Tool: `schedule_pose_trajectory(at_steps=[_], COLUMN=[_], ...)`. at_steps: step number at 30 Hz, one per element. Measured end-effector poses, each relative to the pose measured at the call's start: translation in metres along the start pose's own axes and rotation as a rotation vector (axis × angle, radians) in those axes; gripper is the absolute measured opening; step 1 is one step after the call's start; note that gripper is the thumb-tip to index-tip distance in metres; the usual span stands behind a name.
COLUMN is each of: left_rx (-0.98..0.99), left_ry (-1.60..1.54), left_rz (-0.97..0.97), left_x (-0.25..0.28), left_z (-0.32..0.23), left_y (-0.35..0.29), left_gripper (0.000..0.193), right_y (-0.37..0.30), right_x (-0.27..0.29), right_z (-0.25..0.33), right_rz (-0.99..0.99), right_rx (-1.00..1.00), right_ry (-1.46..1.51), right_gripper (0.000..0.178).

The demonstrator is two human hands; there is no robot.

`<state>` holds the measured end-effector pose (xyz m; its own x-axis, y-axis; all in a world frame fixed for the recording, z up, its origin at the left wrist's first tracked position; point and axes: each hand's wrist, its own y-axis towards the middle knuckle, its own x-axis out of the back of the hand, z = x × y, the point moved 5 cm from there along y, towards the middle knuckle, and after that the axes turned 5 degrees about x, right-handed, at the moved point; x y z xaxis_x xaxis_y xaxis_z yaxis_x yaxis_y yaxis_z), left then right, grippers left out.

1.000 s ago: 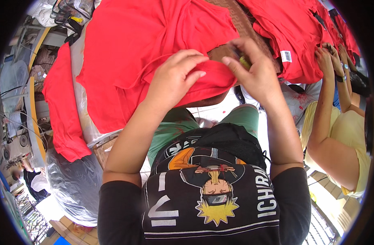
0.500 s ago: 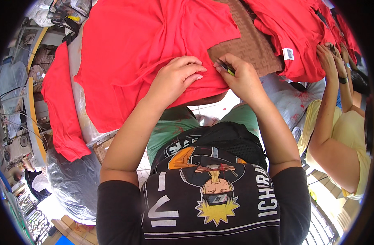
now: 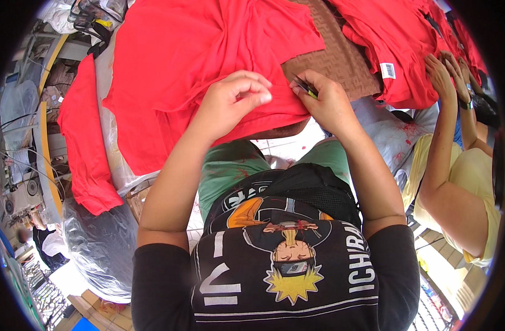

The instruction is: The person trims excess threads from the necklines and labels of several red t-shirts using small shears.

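Observation:
Red cloth point(image 3: 164, 71) lies in loose folds over the work surface in front of me. Just above its near part is my left hand point(image 3: 238, 99), fingers curled and thumb drawn to the fingertips in a pinch. Whatever sits in that pinch, if anything, is too small to make out. Closed around small dark thread snips point(image 3: 312, 94) with a yellow-green part, my right hand point(image 3: 328, 102) is at the cloth's right edge. The snips' dark tip points up and left, and the palm hides the rest of them.
A brown patterned cloth point(image 3: 349, 71) shows beside the red one. At right, a co-worker's hands point(image 3: 445, 77) are at more red garments point(image 3: 396, 38), one bearing a white label. A red piece point(image 3: 87, 149) hangs at left, above a plastic-wrapped bundle point(image 3: 95, 248).
My left hand has lifted off the red cloth and shifted slightly left, its fingers curling more. My right hand stays nearly in place with the snips. The co-worker's hands have moved a little.

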<state>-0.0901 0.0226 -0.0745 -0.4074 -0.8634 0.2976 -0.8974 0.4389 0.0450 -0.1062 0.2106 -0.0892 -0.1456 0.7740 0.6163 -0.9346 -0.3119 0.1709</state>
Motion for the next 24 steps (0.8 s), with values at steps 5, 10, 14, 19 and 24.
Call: schedule_pose_trajectory(at_steps=[5, 10, 14, 19, 24], left_rx=[0.050, 0.102, -0.021, -0.087, 0.203], left_ry=[-0.278, 0.229, 0.661, 0.662, 0.092], left_rz=[0.335, -0.221, -0.469, -0.500, -0.441], left_x=[0.009, 0.002, -0.025, -0.031, -0.013], left_z=[-0.032, -0.002, 0.001, 0.002, 0.020], left_y=[-0.017, 0.004, 0.002, 0.001, 0.001], left_gripper=[0.034, 0.016, 0.022, 0.015, 0.016], right_y=[0.001, 0.000, 0.000, 0.000, -0.001], right_x=[0.000, 0.000, -0.001, 0.000, 0.000], right_z=[-0.002, 0.003, 0.000, 0.002, 0.001], right_rz=[0.024, 0.032, 0.020, 0.020, -0.001], right_rx=[-0.018, -0.049, -0.026, -0.031, 0.000], right_ry=[-0.031, -0.027, -0.010, -0.034, -0.014], right_gripper=[0.017, 0.016, 0.016, 0.016, 0.018])
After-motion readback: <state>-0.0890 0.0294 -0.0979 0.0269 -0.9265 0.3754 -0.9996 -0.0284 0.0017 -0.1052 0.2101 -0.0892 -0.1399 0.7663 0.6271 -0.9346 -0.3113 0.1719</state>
